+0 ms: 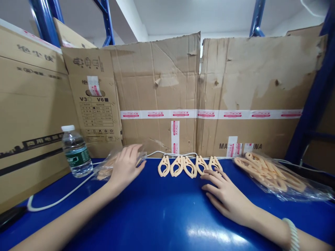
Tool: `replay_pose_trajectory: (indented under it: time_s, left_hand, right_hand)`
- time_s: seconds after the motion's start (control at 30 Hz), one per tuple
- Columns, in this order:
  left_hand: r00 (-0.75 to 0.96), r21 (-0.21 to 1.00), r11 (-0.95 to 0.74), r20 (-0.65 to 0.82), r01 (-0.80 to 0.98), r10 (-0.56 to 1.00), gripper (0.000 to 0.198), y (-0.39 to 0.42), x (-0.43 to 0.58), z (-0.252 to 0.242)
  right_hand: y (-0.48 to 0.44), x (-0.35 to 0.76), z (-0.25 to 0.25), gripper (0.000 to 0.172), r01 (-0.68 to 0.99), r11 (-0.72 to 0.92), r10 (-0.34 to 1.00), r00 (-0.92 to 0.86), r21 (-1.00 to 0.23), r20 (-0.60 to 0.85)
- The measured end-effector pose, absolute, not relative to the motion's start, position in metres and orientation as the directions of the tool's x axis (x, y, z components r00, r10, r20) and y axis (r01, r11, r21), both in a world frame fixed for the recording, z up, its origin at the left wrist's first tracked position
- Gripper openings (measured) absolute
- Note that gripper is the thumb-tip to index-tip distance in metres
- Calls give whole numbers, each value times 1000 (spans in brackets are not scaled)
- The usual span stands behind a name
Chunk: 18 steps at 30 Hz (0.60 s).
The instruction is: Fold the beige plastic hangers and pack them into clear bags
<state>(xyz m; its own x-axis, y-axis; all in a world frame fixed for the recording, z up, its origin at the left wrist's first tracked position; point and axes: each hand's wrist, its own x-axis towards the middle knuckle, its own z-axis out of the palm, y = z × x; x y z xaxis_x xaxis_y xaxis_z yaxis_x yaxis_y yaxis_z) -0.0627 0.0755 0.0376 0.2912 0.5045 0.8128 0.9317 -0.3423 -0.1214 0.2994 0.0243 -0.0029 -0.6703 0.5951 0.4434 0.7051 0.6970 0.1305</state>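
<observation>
Several peach plastic clips (190,165) lie in a row on the blue table (162,216), near the cardboard wall. My left hand (125,167) rests with fingers stretched out on a clear plastic bag (104,169) holding more peach pieces. My right hand (226,195) lies flat on the table, fingers apart, its fingertips just in front of the rightmost clip (215,164). It holds nothing. A pale bead bracelet (293,233) circles my right wrist.
A water bottle (75,151) stands at the left. A second clear bag of peach clips (272,174) lies at the right. A white cable (60,199) runs along the table's back. Cardboard boxes (157,94) wall the back and left; blue rack posts (311,104) stand at the right.
</observation>
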Motion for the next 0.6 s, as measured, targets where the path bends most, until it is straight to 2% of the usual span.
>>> replay_pose_trajectory:
  time_s: [0.1,0.2,0.33,0.4,0.43,0.5,0.6]
  left_hand:
    - [314,-113,-387,803,915,506,17,78,-67,34]
    - [393,-142,-488,794,862,464,21,67,-58,32]
    - [549,-199,-689,767,696,332,23,34,-29,28]
    - [661,-206,-869,731,450,169,26,13,-14,25]
    - [699,-176,-916,701,360,140,27,4,-8,23]
    - [750,-15,-965,633,262,194,25,-11,4,18]
    - [807,25,-979,563,202,181,28,-21,17,11]
  right_hand:
    - [23,304,4,23,702,692,560,-670,170,488]
    - [23,311,15,22,725,675,539,-614,140,577]
    - [24,320,28,17,734,680,527,-480,-8,701]
    - [24,322,32,17,717,686,548,-394,-126,738]
    - [24,322,33,18,707,681,569,-349,-190,745]
    - [23,320,32,20,677,673,615,-288,-297,734]
    - [17,312,28,24,624,686,659,-313,-375,684]
